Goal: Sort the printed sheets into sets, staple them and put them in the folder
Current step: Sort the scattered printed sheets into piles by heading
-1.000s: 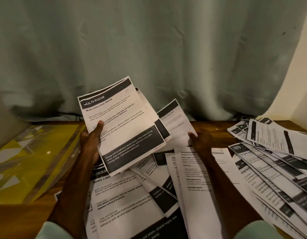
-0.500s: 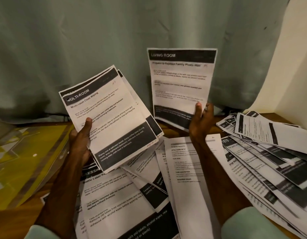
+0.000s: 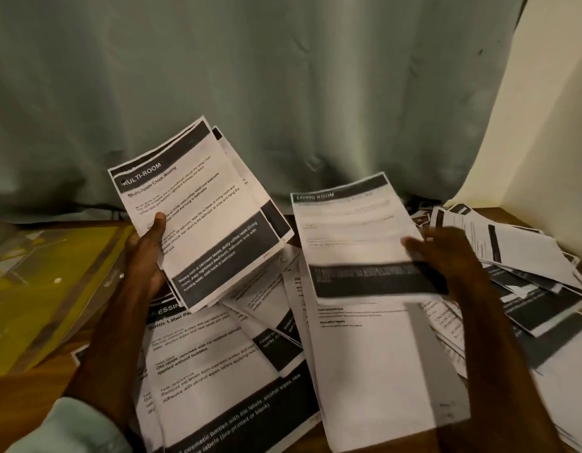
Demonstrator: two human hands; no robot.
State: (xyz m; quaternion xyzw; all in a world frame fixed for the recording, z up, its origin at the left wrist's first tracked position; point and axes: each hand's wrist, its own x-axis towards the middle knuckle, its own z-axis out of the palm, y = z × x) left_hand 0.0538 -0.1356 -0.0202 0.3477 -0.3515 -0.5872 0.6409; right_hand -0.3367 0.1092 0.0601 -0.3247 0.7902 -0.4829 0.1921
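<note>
Fingers and thumbs of both hands pinch printed paper above a littered table [image 3: 28, 393].

On the left hand [image 3: 142, 256] the thumb presses the face of a tilted stack [image 3: 201, 217] headed "MULTI-ROOM", subtitled "Multi-room Cloth Wiping", and the fingers are hidden behind it; the forearm comes up from the lower left. The right hand [image 3: 449, 253] pinches the right edge of a single sheet [image 3: 351, 233] headed "LIVING ROOM", thumb on top, held low and nearly flat, its smaller print blurred. Loose sheets [image 3: 217, 371] overlap beneath both, one reading "Bottle Label", another "TASK DESCRIPTION" and "REQUIRED PROPS". A narrow gap separates the stack from the single sheet. The yellow folder [image 3: 54, 266] lies on the table just beside the left forearm. More fanned pages [image 3: 518, 253] run to the wall [image 3: 544, 125] at right, and a curtain [image 3: 283, 93] hangs behind the table's far edge.
</note>
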